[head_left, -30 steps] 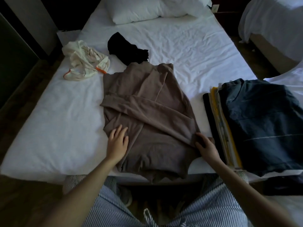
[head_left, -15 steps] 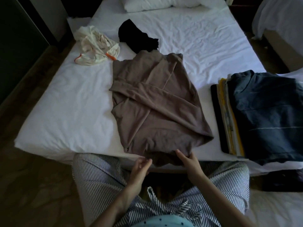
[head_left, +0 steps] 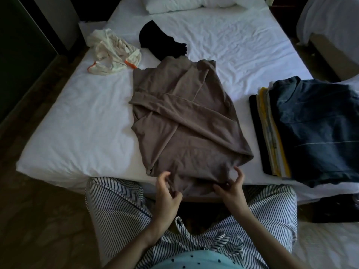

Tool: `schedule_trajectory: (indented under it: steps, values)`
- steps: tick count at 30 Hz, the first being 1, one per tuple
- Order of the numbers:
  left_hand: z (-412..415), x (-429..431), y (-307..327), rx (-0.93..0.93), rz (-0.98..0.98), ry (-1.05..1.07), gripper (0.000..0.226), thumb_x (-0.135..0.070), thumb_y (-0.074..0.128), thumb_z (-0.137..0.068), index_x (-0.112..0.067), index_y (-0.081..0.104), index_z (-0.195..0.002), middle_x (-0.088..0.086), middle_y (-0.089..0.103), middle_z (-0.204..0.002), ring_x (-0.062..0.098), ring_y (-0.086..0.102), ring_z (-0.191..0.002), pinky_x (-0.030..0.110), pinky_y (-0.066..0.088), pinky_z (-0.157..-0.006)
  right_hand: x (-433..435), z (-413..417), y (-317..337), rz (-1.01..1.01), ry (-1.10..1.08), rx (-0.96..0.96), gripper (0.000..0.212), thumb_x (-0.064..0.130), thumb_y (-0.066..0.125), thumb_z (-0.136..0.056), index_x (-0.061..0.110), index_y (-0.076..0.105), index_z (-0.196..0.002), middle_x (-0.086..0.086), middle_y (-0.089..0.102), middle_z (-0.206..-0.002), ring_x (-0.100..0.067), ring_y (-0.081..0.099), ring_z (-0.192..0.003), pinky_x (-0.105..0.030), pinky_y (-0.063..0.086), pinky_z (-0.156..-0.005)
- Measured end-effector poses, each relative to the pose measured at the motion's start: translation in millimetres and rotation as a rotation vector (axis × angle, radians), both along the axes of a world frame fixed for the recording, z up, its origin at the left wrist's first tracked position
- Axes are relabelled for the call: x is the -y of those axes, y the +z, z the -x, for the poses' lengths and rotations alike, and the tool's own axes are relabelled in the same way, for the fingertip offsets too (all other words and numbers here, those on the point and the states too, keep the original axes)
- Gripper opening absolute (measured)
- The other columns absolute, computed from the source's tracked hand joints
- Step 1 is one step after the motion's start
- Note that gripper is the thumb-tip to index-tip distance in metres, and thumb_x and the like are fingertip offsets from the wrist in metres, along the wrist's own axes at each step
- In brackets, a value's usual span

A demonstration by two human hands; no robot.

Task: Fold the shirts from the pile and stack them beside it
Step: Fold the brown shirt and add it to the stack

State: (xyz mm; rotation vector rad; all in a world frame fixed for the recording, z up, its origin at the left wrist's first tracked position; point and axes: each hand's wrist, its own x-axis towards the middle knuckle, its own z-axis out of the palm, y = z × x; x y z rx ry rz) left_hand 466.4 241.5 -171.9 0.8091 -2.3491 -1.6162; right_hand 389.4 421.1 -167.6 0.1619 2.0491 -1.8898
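Item in hand: the brown shirt. It lies flat in the middle of the bed, both sides turned in and the sleeves crossed over its front. Its hem hangs just over the near edge.

My left hand and right hand are apart, each on that hem with fingers curled, pinching the cloth.

Judgement: the side folds are done and the hem-to-collar fold is starting. The next move calls for an even lift that carries the hem up without disturbing the crossed sleeves. The shirt then goes to the folded stack, near on the right.

Outstanding beyond the collar: a cream garment and a black garment, the black one touching the shirt.
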Motion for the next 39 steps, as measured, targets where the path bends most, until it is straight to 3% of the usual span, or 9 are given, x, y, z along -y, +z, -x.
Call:
schedule_trajectory:
  steps: [3, 7, 13, 17, 19, 25, 30, 34, 39]
  values:
    - [0, 0, -11, 0.018, 0.212, -0.085, 0.035, 0.005, 0.071, -0.072, -0.008, 0.061, -0.103, 0.005, 0.045, -0.097, 0.021, 0.050, -0.091, 0.010, 0.034, -0.079, -1, -2, -1, -0.209, 0.051, -0.147, 0.060, -0.011, 0.060, -0.082, 0.031, 0.032, -0.113, 0.000, 0.061, -0.099, -0.024, 0.064, -0.084, -0.035, 0.051, -0.075]
    - [3, 4, -15, 0.065, 0.229, -0.092, 0.027, -0.003, 0.079, -0.068, -0.009, 0.062, -0.089, 0.002, 0.043, -0.094, 0.022, 0.054, -0.082, 0.028, 0.047, -0.079, 2, -6, 4, -0.444, 0.036, -0.349, 0.026, -0.006, 0.061, -0.083, 0.007, 0.054, -0.105, 0.002, 0.059, -0.078, -0.019, 0.058, -0.071, -0.012, 0.038, -0.059]
    - [-12, 12, -16, -0.119, 0.345, -0.063, 0.012, 0.008, 0.061, -0.082, -0.004, 0.059, -0.080, 0.006, 0.049, -0.095, 0.007, 0.049, -0.082, -0.001, 0.036, -0.078, -14, -7, -4, -0.687, 0.133, -0.340, 0.020, 0.004, 0.055, -0.088, 0.012, 0.062, -0.105, 0.002, 0.055, -0.062, -0.019, 0.053, -0.058, -0.028, 0.035, -0.056]
    - [-29, 19, -18, -0.115, 0.108, -0.130, 0.027, 0.004, 0.046, -0.093, -0.021, 0.047, -0.083, 0.004, 0.047, -0.093, 0.005, 0.059, -0.077, 0.023, 0.056, -0.074, -29, -11, -13, -0.588, 0.176, -0.363, 0.025, -0.003, 0.052, -0.089, 0.010, 0.064, -0.107, -0.002, 0.066, -0.074, -0.016, 0.063, -0.068, -0.030, 0.044, -0.061]
    - [-33, 20, -18, -0.042, 0.054, -0.148, 0.030, 0.005, 0.045, -0.095, -0.022, 0.045, -0.083, 0.004, 0.048, -0.089, 0.000, 0.063, -0.076, 0.030, 0.057, -0.076, -34, -12, -15, -0.483, 0.138, -0.332, 0.026, -0.007, 0.052, -0.089, 0.014, 0.067, -0.095, 0.005, 0.068, -0.081, 0.004, 0.063, -0.076, -0.016, 0.046, -0.067]
    - [-32, 16, -6, 0.093, -0.149, -0.127, 0.023, 0.004, 0.042, -0.096, -0.014, 0.045, -0.083, 0.004, 0.060, -0.071, 0.004, 0.066, -0.067, 0.013, 0.047, -0.066, -40, -7, -6, -0.101, 0.055, -0.012, 0.030, -0.006, 0.054, -0.089, 0.019, 0.070, -0.084, 0.007, 0.072, -0.080, 0.000, 0.062, -0.075, -0.014, 0.046, -0.069]
    - [-31, 23, 7, 0.080, -0.253, -0.095, 0.021, 0.009, 0.047, -0.093, -0.008, 0.050, -0.081, 0.008, 0.062, -0.066, 0.003, 0.059, -0.057, 0.014, 0.048, -0.061, -52, 6, -5, -0.298, 0.324, -0.086, 0.044, -0.019, 0.054, -0.079, 0.022, 0.066, -0.087, 0.003, 0.072, -0.084, -0.005, 0.062, -0.077, -0.018, 0.046, -0.067]
    - [3, 31, 31, 0.043, -0.406, -0.015, 0.017, 0.008, 0.050, -0.092, -0.004, 0.052, -0.081, 0.011, 0.059, -0.066, 0.005, 0.059, -0.050, 0.015, 0.049, -0.052, -36, 43, 12, -0.442, 0.402, -0.252, 0.018, 0.000, 0.063, -0.086, 0.008, 0.069, -0.071, 0.004, 0.067, -0.066, -0.003, 0.060, -0.063, -0.027, 0.047, -0.066]
    - [76, 48, 49, 0.148, -0.724, 0.328, 0.024, 0.003, 0.049, -0.094, -0.002, 0.052, -0.070, 0.003, 0.056, -0.042, 0.002, 0.050, -0.033, 0.012, 0.038, -0.034, 11, 99, 51, -0.145, 0.177, 0.158, 0.022, 0.011, 0.059, -0.092, 0.009, 0.058, -0.070, 0.002, 0.060, -0.047, -0.004, 0.049, -0.035, -0.015, 0.041, -0.039]
